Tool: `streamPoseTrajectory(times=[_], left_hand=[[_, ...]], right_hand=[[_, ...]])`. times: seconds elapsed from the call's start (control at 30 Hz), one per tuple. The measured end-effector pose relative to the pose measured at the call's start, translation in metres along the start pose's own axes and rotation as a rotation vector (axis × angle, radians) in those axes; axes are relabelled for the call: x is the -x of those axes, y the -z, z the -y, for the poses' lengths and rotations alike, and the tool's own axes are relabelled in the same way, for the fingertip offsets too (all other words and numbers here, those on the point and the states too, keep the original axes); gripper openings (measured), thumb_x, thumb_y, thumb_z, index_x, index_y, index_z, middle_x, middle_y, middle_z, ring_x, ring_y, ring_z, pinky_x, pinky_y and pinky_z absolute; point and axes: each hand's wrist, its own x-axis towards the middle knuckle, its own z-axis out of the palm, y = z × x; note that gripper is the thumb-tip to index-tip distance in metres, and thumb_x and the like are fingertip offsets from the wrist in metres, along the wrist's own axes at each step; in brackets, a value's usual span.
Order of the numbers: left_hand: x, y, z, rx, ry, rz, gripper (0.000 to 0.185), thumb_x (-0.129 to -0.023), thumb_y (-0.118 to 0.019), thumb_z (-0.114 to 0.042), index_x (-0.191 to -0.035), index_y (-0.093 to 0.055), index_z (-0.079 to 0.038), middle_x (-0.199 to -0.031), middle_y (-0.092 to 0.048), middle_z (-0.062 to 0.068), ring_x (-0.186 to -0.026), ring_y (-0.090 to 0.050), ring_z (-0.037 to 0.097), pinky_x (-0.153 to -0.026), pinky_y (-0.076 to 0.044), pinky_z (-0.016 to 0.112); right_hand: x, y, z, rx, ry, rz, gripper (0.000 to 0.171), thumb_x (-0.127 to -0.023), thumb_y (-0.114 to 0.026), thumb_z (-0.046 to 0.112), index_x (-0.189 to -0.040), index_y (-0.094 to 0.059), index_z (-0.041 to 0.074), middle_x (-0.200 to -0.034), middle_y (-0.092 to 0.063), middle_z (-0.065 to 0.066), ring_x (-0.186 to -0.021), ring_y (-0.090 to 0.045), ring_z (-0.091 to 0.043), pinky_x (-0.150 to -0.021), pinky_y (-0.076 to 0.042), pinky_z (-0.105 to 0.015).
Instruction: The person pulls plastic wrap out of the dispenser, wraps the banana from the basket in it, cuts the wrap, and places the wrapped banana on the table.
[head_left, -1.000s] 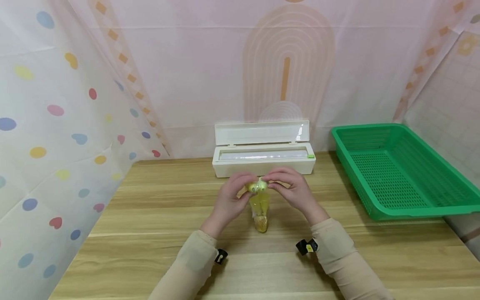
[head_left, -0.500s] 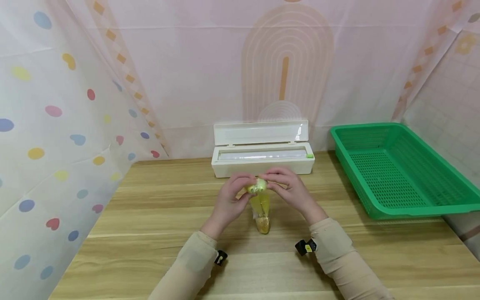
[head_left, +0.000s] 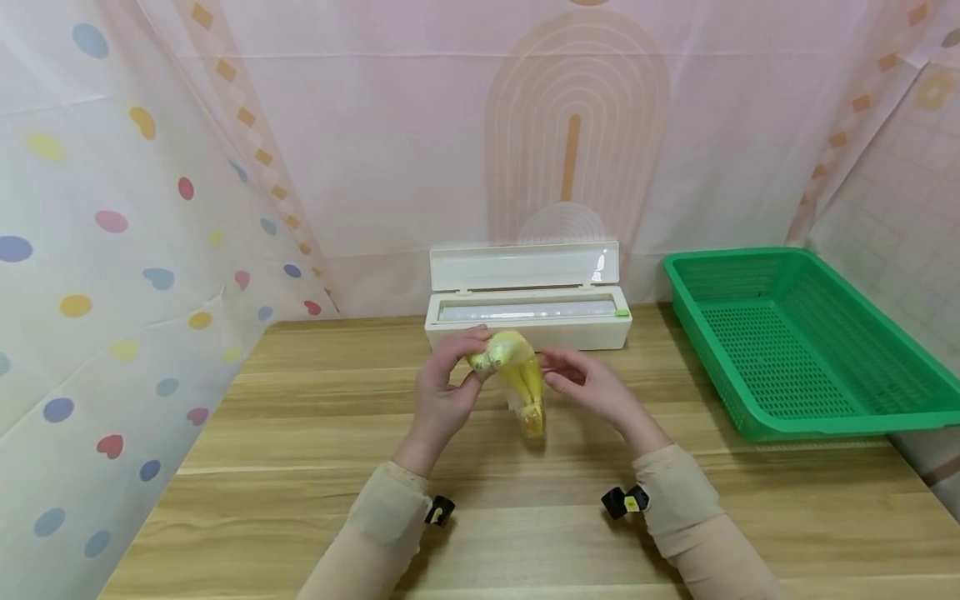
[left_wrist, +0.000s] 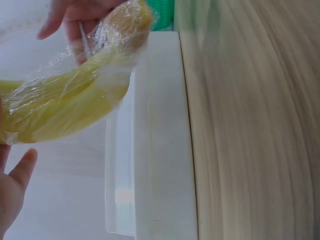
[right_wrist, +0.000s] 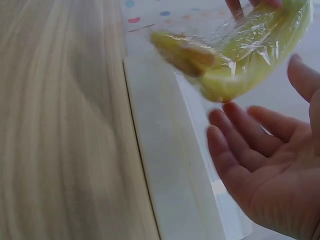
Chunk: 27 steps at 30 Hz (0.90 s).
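A yellow banana wrapped in clear cling film point(head_left: 519, 377) hangs above the wooden table point(head_left: 315, 467), just in front of the white cling-film dispenser point(head_left: 528, 325). My left hand point(head_left: 467, 360) grips its upper end, and the brown tip points down toward me. My right hand point(head_left: 572, 377) is beside the banana on the right, fingers relaxed and holding nothing. In the left wrist view the wrapped banana point(left_wrist: 75, 100) slants across the frame. In the right wrist view the open palm of my right hand point(right_wrist: 265, 165) lies just under the banana point(right_wrist: 235, 50), with a small gap between them.
The dispenser's lid point(head_left: 523, 265) stands open against the back wall. A green perforated basket point(head_left: 795, 342) sits at the table's right side. Curtains close off the left and back.
The banana's lower end has come up off the table and swung away from me. My right hand has let go of the top and opened; the left hand alone now holds it.
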Motion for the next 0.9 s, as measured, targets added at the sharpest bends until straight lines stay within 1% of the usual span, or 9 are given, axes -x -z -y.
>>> streamPoseTrajectory(times=[0.07, 0.13, 0.27, 0.37, 0.47, 0.57, 0.7, 0.8, 0.9], left_hand=[[-0.001, 0.0, 0.0, 0.006, -0.01, -0.011, 0.036, -0.07, -0.073, 0.025, -0.099, -0.063, 0.005, -0.111, -0.065, 0.027, -0.116, -0.06, 0.035, -0.099, -0.05, 0.041], [-0.001, 0.0, 0.0, 0.015, -0.012, -0.025, 0.037, -0.069, -0.073, 0.025, -0.099, -0.062, 0.005, -0.111, -0.064, 0.028, -0.116, -0.06, 0.033, -0.098, -0.051, 0.041], [-0.001, 0.0, 0.0, 0.022, 0.005, -0.061, 0.038, -0.068, -0.073, 0.026, -0.098, -0.061, 0.006, -0.111, -0.064, 0.027, -0.113, -0.062, 0.031, -0.092, -0.055, 0.035], [-0.001, 0.001, -0.001, 0.021, 0.031, -0.081, 0.036, -0.069, -0.073, 0.025, -0.097, -0.06, 0.006, -0.111, -0.065, 0.026, -0.111, -0.063, 0.027, -0.089, -0.055, 0.031], [0.0, 0.001, -0.002, 0.011, 0.055, -0.082, 0.036, -0.069, -0.075, 0.023, -0.097, -0.06, 0.005, -0.111, -0.066, 0.024, -0.11, -0.064, 0.026, -0.088, -0.056, 0.03], [0.001, 0.001, -0.002, -0.019, 0.07, -0.065, 0.037, -0.069, -0.077, 0.021, -0.097, -0.061, 0.004, -0.111, -0.066, 0.024, -0.108, -0.064, 0.03, -0.088, -0.056, 0.031], [0.003, 0.003, 0.0, -0.096, 0.081, -0.019, 0.038, -0.07, -0.079, 0.019, -0.098, -0.061, 0.002, -0.114, -0.067, 0.021, -0.109, -0.063, 0.036, -0.091, -0.054, 0.031], [0.004, 0.005, 0.0, -0.198, 0.097, 0.025, 0.04, -0.07, -0.082, 0.014, -0.101, -0.062, 0.0, -0.119, -0.067, 0.017, -0.112, -0.062, 0.033, -0.094, -0.052, 0.031], [0.005, 0.007, -0.001, -0.315, 0.127, 0.066, 0.043, -0.07, -0.087, 0.002, -0.106, -0.063, -0.001, -0.122, -0.066, 0.014, -0.114, -0.061, 0.029, -0.096, -0.05, 0.033]], right_hand=[[0.001, 0.0, -0.001, -0.006, -0.025, 0.04, 0.05, -0.099, -0.062, 0.016, -0.14, -0.048, -0.007, -0.129, -0.06, -0.024, -0.116, -0.06, -0.036, -0.098, -0.05, -0.044], [0.001, -0.002, -0.003, -0.015, -0.026, 0.062, 0.05, -0.099, -0.062, 0.017, -0.139, -0.048, -0.009, -0.126, -0.061, -0.025, -0.114, -0.061, -0.036, -0.096, -0.051, -0.042], [0.001, -0.004, -0.004, -0.023, -0.048, 0.071, 0.047, -0.098, -0.064, 0.016, -0.135, -0.052, -0.009, -0.118, -0.064, -0.024, -0.107, -0.063, -0.032, -0.09, -0.055, -0.038], [0.001, -0.005, -0.004, -0.035, -0.08, 0.075, 0.043, -0.097, -0.064, 0.014, -0.131, -0.055, -0.009, -0.112, -0.066, -0.021, -0.1, -0.065, -0.028, -0.086, -0.057, -0.039], [0.002, -0.006, -0.005, -0.074, -0.101, 0.08, 0.039, -0.097, -0.063, 0.01, -0.129, -0.055, -0.011, -0.109, -0.065, -0.022, -0.094, -0.064, -0.025, -0.081, -0.058, -0.041], [0.001, -0.006, -0.006, -0.097, -0.126, 0.065, 0.037, -0.097, -0.062, 0.008, -0.127, -0.054, -0.012, -0.109, -0.064, -0.022, -0.09, -0.063, -0.022, -0.076, -0.059, -0.037], [0.001, -0.005, -0.008, -0.09, -0.177, 0.001, 0.035, -0.095, -0.062, 0.008, -0.123, -0.054, -0.012, -0.106, -0.063, -0.019, -0.085, -0.062, -0.019, -0.07, -0.058, -0.031], [0.0, -0.003, -0.01, -0.06, -0.197, -0.059, 0.033, -0.094, -0.061, 0.007, -0.12, -0.053, -0.011, -0.103, -0.062, -0.019, -0.083, -0.06, -0.019, -0.067, -0.057, -0.03], [0.001, -0.001, -0.011, 0.014, -0.188, -0.12, 0.03, -0.092, -0.062, 0.008, -0.116, -0.054, -0.009, -0.1, -0.061, -0.017, -0.083, -0.057, -0.02, -0.068, -0.053, -0.028]])
